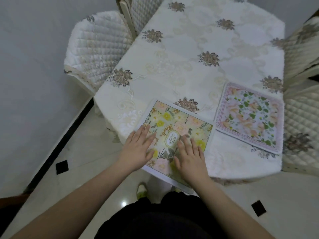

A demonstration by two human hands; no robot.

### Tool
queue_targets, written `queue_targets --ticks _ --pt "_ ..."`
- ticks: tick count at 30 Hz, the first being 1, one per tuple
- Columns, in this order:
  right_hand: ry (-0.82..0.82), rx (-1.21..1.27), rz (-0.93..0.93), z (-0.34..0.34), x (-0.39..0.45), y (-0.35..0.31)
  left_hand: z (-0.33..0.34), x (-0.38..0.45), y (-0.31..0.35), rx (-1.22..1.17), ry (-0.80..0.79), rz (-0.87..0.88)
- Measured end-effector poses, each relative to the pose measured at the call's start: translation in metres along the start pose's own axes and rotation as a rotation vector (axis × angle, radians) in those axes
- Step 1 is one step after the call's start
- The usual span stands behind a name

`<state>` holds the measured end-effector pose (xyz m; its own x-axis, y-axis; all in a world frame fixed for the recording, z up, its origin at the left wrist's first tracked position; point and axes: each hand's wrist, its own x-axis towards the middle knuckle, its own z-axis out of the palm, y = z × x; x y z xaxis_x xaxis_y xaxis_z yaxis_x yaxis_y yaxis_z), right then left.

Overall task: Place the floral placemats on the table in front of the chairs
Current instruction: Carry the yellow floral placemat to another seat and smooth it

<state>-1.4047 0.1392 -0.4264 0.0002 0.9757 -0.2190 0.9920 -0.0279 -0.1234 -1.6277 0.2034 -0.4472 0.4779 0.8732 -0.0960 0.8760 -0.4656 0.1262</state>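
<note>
A yellow-and-pink floral placemat (179,125) lies at the near end of the table (198,54), its near edge hanging a little over the rim. My left hand (138,149) rests flat on its left part with straight fingers. Flat on its middle lies my right hand (189,157), fingers spread. A second placemat (248,116), pink-bordered with green leaves, sits flat near the right edge of the table, in front of the right chair (303,118).
The table wears a cream cloth with brown embroidered flowers. A quilted cream chair (96,52) stands at the left side, and another chair back (145,12) shows at the far left. The glossy tiled floor (89,169) has black inset squares.
</note>
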Motion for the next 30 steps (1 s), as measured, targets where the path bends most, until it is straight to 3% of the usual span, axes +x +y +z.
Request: queue_targets --ticks 8,15,20,25,30 --pt "-0.035 0.037 0.124 0.022 -0.02 -0.005 0.013 0.016 -0.005 0.042 -0.063 0.189" --pt "-0.012 0.122 0.245 0.028 -0.02 0.009 0.018 0.03 -0.002 0.098 -0.092 0.232" --pt "-0.011 0.142 0.312 0.028 -0.02 0.022 0.015 0.044 -0.016 0.042 -0.068 0.095" --pt "-0.081 0.207 0.4 0.022 -0.016 0.027 0.013 0.047 -0.028 -0.067 -0.146 -0.119" --pt "-0.116 0.264 0.431 0.017 -0.016 0.024 0.014 0.046 -0.021 -0.206 -0.162 -0.186"
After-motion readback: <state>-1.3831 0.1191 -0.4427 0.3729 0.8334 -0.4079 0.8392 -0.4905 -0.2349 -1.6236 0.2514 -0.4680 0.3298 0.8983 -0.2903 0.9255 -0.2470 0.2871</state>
